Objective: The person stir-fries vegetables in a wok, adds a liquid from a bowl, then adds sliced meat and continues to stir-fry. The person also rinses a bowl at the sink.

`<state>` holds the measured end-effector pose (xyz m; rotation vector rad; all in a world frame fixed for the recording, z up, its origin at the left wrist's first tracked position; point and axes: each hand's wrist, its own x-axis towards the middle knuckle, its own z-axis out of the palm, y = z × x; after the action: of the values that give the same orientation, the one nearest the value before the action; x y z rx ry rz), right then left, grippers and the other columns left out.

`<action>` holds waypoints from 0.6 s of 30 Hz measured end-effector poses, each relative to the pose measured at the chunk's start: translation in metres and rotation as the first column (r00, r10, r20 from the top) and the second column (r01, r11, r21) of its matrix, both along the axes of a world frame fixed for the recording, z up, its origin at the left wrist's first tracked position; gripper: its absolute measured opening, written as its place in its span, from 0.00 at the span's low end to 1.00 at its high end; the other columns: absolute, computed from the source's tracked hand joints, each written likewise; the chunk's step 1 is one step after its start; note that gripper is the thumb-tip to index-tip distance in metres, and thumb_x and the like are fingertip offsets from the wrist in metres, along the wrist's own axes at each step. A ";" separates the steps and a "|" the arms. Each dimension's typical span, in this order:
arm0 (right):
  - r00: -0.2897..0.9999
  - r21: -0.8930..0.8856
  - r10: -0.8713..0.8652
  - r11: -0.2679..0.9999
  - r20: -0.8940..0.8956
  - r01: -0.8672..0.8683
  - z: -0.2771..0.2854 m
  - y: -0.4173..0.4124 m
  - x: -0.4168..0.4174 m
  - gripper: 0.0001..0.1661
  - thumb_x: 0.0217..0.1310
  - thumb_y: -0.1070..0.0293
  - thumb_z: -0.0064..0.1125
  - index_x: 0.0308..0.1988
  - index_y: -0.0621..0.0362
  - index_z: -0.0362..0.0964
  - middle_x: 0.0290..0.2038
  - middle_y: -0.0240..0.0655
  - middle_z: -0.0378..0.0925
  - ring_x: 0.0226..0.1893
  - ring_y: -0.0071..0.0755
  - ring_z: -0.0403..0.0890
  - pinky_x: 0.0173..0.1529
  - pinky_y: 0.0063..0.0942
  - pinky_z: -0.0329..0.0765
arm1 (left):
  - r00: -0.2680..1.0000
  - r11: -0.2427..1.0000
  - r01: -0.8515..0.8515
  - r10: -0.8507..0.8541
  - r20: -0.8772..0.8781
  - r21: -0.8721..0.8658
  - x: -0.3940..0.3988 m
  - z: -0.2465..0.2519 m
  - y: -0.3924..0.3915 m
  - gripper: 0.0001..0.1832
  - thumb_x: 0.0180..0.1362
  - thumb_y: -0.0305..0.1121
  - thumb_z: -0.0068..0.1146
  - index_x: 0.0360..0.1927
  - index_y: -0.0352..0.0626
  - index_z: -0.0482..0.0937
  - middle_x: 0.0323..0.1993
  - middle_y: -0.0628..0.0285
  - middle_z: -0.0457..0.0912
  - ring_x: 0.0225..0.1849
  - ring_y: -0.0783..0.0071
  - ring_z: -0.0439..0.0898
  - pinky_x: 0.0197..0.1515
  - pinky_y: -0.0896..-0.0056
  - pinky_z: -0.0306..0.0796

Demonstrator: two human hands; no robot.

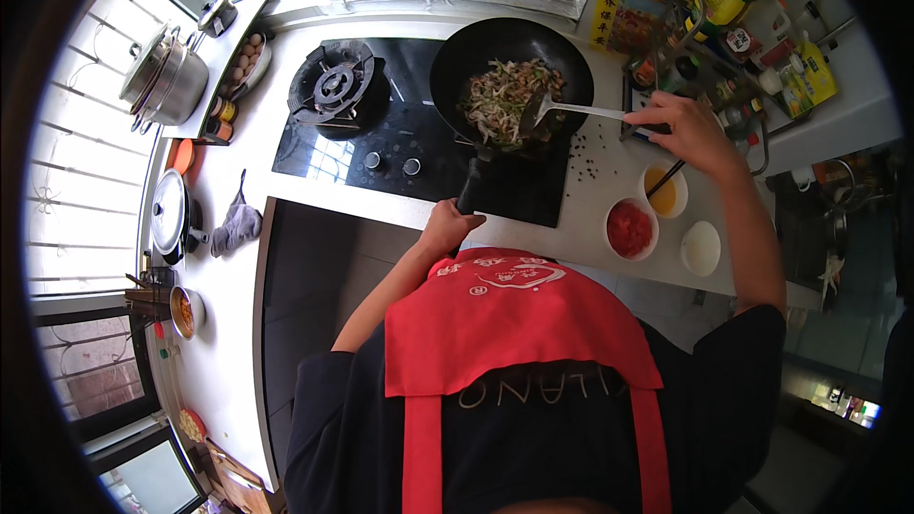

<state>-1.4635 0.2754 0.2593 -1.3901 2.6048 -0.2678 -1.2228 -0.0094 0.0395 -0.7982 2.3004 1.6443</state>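
A black wok (500, 43) sits over the right side of the black glass gas hob (421, 135). My left hand (448, 225) grips its long dark handle (471, 185). Inside lies a heap of shredded, browned food with green pieces (503, 100). With my right hand (685, 130) I hold a metal cooking spatula (582, 110), its blade against the right part of the heap. Below that hand stand a white bowl of yellow liquid (660, 189) with dark chopsticks (665, 178) in it, a bowl of chopped red food (630, 228) and a small white bowl (700, 248).
An unlit burner (334, 84) is at the hob's left. Small dark bits (589, 157) lie scattered beside the wok. A rack of bottles (714, 78) crowds the right corner. Along the left are a steamer pot (171, 86), eggs (248, 61), a lidded pot (169, 210) and a grey cloth (238, 223).
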 end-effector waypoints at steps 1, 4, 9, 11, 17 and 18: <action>0.999 0.003 -0.038 0.999 0.025 0.038 0.009 0.003 0.003 0.27 0.46 0.79 0.67 0.48 0.43 0.81 0.34 0.35 0.73 0.37 0.40 0.78 0.42 0.37 0.74 | 1.000 1.000 0.002 -0.002 -0.005 0.010 0.000 0.000 0.000 0.18 0.46 0.38 0.69 0.29 0.32 0.78 0.19 0.58 0.78 0.23 0.72 0.76 0.29 0.66 0.70; 0.994 -0.016 -0.094 0.995 0.052 0.094 0.028 0.011 0.010 0.25 0.47 0.78 0.67 0.47 0.45 0.81 0.34 0.37 0.74 0.37 0.41 0.79 0.43 0.37 0.75 | 1.000 1.000 0.000 -0.001 0.029 0.003 0.000 0.007 0.001 0.18 0.46 0.38 0.69 0.29 0.32 0.77 0.19 0.58 0.78 0.23 0.72 0.76 0.29 0.66 0.70; 0.998 0.069 -0.068 0.995 -0.003 0.068 0.026 0.002 0.029 0.26 0.50 0.78 0.65 0.51 0.52 0.78 0.35 0.41 0.74 0.38 0.46 0.78 0.45 0.38 0.73 | 1.000 1.000 -0.004 0.004 0.003 -0.007 0.002 -0.002 -0.001 0.18 0.47 0.38 0.69 0.28 0.31 0.77 0.19 0.59 0.77 0.23 0.72 0.76 0.29 0.66 0.70; 0.997 0.109 -0.044 0.993 -0.058 0.050 -0.010 -0.006 0.036 0.24 0.53 0.77 0.63 0.53 0.52 0.76 0.36 0.43 0.74 0.39 0.48 0.78 0.45 0.40 0.73 | 1.000 1.000 0.011 -0.011 -0.006 -0.007 -0.001 -0.002 0.000 0.18 0.47 0.38 0.69 0.28 0.31 0.77 0.19 0.59 0.77 0.23 0.72 0.76 0.29 0.66 0.70; 0.963 -0.027 -0.265 0.963 0.048 0.266 -0.059 -0.040 0.045 0.21 0.60 0.71 0.59 0.54 0.54 0.75 0.41 0.48 0.76 0.44 0.56 0.79 0.49 0.46 0.75 | 1.000 1.000 0.004 -0.004 -0.002 -0.008 -0.002 0.000 -0.001 0.17 0.47 0.37 0.69 0.28 0.31 0.77 0.19 0.59 0.77 0.22 0.72 0.76 0.29 0.66 0.70; 0.964 -0.058 -0.255 0.964 0.077 0.260 -0.057 -0.038 0.046 0.20 0.60 0.71 0.59 0.54 0.56 0.75 0.42 0.49 0.76 0.45 0.56 0.79 0.50 0.45 0.75 | 1.000 1.000 0.002 -0.002 0.000 -0.008 -0.002 -0.001 -0.002 0.17 0.47 0.37 0.68 0.28 0.31 0.77 0.19 0.59 0.77 0.22 0.72 0.76 0.29 0.66 0.70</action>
<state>-1.4179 0.2370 0.2025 -1.0366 2.7392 -0.4346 -1.2244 -0.0109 0.0388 -0.7968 2.3085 1.6351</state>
